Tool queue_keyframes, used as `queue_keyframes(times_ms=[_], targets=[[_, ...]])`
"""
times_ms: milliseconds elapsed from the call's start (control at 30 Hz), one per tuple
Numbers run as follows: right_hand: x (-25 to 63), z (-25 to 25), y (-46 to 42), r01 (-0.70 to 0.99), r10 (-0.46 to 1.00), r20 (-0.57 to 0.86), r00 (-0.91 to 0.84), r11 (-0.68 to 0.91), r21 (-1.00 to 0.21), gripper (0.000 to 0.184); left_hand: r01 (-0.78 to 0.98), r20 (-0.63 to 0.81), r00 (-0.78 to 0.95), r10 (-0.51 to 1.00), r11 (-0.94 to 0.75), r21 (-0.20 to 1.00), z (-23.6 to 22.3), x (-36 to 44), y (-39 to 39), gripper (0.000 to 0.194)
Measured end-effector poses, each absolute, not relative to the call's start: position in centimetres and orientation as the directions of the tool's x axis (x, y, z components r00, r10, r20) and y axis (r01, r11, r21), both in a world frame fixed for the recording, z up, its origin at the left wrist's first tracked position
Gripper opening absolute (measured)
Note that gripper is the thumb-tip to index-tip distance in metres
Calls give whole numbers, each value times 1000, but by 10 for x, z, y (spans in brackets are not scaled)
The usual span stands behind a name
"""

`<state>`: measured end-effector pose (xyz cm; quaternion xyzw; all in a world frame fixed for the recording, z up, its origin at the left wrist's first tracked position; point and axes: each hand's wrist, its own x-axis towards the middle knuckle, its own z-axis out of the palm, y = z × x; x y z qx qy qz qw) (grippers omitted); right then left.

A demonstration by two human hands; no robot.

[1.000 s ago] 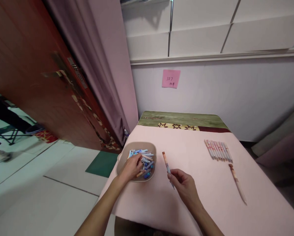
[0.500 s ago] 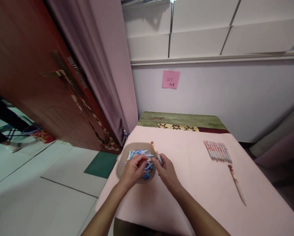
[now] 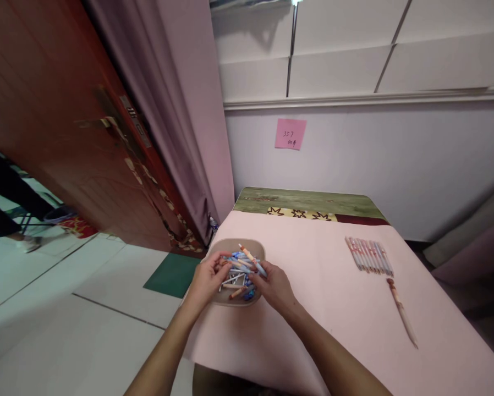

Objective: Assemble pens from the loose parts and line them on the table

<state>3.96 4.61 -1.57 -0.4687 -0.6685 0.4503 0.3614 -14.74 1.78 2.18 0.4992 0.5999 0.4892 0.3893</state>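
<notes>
A beige plastic tub point(image 3: 260, 248) stands at the table's left edge, holding a jumble of blue, white and orange pen parts point(image 3: 239, 278). My right hand point(image 3: 276, 287) is closed round the grey-blue end of a pen point(image 3: 249, 254), whose brown-orange end points up and left over the tub. Reaching in from the left, my left hand point(image 3: 206, 279) pinches an orange-brown pen part among the loose pieces; my fingers partly hide it. A row of several pens point(image 3: 369, 256) lies side by side on the right, and a single brown-topped pen point(image 3: 402, 313) lies below it.
A pink cloth point(image 3: 308, 275) covers most of the table, with a green patterned strip point(image 3: 300, 199) at the back. Against the wall hangs a pink note point(image 3: 290, 134). A wooden door point(image 3: 65, 126) and a person's legs point(image 3: 11, 192) are to the left.
My left hand has shifted left and spread from my right hand, exposing more pieces in the tub. Orange-brown parts now show there. The pen in my right hand leans further left over the tub.
</notes>
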Motion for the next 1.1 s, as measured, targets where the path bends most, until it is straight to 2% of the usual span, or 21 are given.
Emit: queue_keyframes(times_ms=[133,267,367,467,667,867,1100], targets=[[51,-12,38,377,962,42,-270,145,-915,23,116,29,-273,962,3,993,21,-154,23,25],[73,-10,13,367,956,45,-289,154,-917,29,-131,-100,-316,944,61,989,20,-136,26,29],[88,-13,-5,390,958,35,-284,149,-909,28,-386,-231,-286,930,109,916,21,-111,27,35],[98,-17,-17,407,963,34,-267,144,-902,28,-507,-277,-203,939,141,850,22,-87,27,36],[111,-18,-24,460,971,48,-234,154,-875,29,-513,-250,-124,960,154,845,18,-56,28,24],[119,-18,-26,480,978,46,-202,140,-866,29,-476,-235,-118,965,152,866,18,-44,24,24],[124,-17,-32,487,978,46,-205,143,-862,29,-364,-127,-139,982,69,929,16,-40,19,24]])
